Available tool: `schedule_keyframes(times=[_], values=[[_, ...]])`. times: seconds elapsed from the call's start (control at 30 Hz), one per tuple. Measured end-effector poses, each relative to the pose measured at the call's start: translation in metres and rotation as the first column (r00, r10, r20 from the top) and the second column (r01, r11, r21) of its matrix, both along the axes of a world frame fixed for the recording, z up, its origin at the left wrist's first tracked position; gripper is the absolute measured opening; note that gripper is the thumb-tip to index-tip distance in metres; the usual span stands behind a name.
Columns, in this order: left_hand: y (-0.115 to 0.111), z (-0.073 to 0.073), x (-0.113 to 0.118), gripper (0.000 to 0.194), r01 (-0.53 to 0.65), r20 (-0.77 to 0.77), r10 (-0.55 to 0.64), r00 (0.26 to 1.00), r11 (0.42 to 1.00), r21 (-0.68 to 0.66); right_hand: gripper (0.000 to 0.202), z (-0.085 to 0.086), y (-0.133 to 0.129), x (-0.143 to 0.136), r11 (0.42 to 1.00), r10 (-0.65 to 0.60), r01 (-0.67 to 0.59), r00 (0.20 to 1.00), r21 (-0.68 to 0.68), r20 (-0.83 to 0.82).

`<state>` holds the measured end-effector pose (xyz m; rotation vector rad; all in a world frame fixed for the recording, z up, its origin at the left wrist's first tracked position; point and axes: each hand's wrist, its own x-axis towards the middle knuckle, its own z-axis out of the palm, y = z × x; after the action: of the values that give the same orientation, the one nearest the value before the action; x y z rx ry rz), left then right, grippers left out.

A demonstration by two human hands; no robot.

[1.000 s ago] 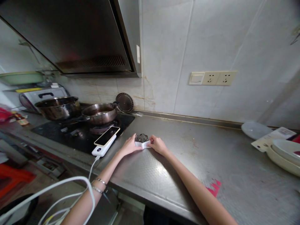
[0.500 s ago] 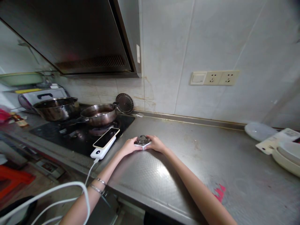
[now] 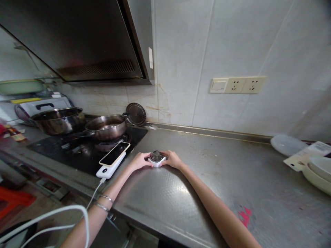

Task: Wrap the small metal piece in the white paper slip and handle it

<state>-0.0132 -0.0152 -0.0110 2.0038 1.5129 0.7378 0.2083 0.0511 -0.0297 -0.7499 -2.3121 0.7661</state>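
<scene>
Left hand [image 3: 139, 161] and right hand [image 3: 172, 159] clasp small white box [image 3: 156, 158] (faceted dark top) between fingertips on counter [image 3: 207, 172]. Pan [image 3: 106, 126] at 10 o'clock, contents unclear.

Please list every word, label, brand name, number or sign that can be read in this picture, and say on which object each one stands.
No text can be read here.
White sticker on the range hood: too small to read.
White packet at the right, with a printed label: blurred.
Phone: dark screen, no text.
Small white device between left hand and right hand: no visible lettering.
Wall sockets: no markings legible.
</scene>
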Motion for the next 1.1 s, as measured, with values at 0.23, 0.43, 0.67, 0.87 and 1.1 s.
schedule_keyframes(times=[0.23,0.43,0.67,0.87,1.1], values=[[0.005,0.012,0.025,0.057,0.034,0.027,-0.034,0.999,0.999,0.026,0.071,0.008,-0.006,0.032,0.997,-0.07,0.07,0.998,0.02,-0.005],[0.021,0.02,0.094,0.059,0.129,0.026,-0.131,0.991,0.988,0.09,0.065,0.026,-0.019,0.109,0.979,-0.2,0.201,0.98,0.047,-0.008],[0.041,0.01,0.188,0.064,0.324,-0.014,-0.326,0.945,0.932,0.16,0.065,0.027,-0.041,0.205,0.93,-0.367,0.365,0.929,0.049,0.045],[0.043,-0.003,0.224,0.06,0.399,-0.017,-0.401,0.916,0.904,0.154,0.062,0.015,-0.05,0.241,0.913,-0.407,0.408,0.912,-0.005,0.05],[0.042,-0.014,0.226,0.055,0.38,-0.028,-0.38,0.925,0.913,0.147,0.062,0.01,-0.048,0.243,0.927,-0.373,0.375,0.926,-0.015,0.066]])
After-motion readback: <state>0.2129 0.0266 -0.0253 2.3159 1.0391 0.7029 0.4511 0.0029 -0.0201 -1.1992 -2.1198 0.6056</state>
